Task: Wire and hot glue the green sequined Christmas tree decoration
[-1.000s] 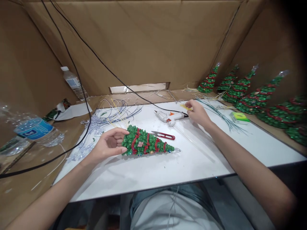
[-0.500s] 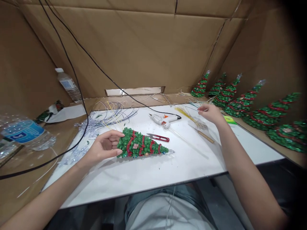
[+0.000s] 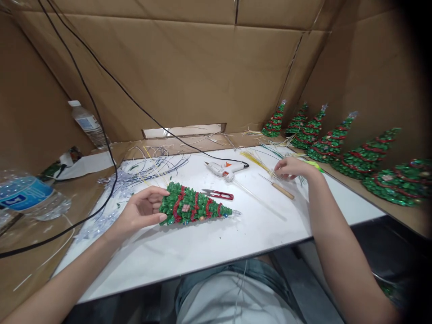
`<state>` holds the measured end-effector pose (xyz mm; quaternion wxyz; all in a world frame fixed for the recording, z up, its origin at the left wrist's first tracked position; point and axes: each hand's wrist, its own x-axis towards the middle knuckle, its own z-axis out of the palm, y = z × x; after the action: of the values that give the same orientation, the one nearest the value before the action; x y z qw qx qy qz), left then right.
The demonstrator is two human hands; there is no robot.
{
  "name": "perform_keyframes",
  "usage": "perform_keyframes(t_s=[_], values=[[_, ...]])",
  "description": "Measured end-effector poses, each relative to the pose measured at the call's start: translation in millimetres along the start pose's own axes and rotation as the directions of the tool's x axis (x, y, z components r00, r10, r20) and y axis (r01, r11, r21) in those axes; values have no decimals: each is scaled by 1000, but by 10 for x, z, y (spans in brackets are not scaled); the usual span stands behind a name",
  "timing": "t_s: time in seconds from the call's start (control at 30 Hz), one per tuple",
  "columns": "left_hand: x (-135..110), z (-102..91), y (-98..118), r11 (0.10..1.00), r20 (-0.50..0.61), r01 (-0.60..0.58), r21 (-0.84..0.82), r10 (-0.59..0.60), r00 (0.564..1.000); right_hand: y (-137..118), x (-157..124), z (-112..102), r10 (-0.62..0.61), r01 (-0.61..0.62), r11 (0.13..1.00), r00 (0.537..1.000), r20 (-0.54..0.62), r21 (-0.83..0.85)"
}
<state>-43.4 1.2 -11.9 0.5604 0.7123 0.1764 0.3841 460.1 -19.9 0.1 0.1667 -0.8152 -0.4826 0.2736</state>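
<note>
While the green tree [image 3: 192, 208] lies on its side at centre frame on the white surface [image 3: 219, 243], tip pointing right, the left hand [image 3: 141, 210] cups its wide base, grip closed loosely round it; right hand [image 3: 292, 168] sits fingertips-down at the thin strands [image 3: 261, 162], right of centre, near a wooden-handled pick [image 3: 281, 190]; cannot tell whether that grip holds a strand; judgement: pinch out one strand only, base held flat; glue gun [image 3: 224, 168] and snips [image 3: 219, 194] lie between the hands.
</note>
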Motion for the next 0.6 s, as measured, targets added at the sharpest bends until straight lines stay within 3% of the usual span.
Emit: perform_keyframes(t_s=[0.23, 0.6], values=[[-4, -4, -23, 1000, -4, 13, -6, -13, 1000, 132, 38, -13, 69, -69, 998, 997, 21, 6], [8, 10, -3, 1000, -11, -11, -10, 11, 1000, 27, -86, -21, 46, -45, 996, 999, -1, 74]])
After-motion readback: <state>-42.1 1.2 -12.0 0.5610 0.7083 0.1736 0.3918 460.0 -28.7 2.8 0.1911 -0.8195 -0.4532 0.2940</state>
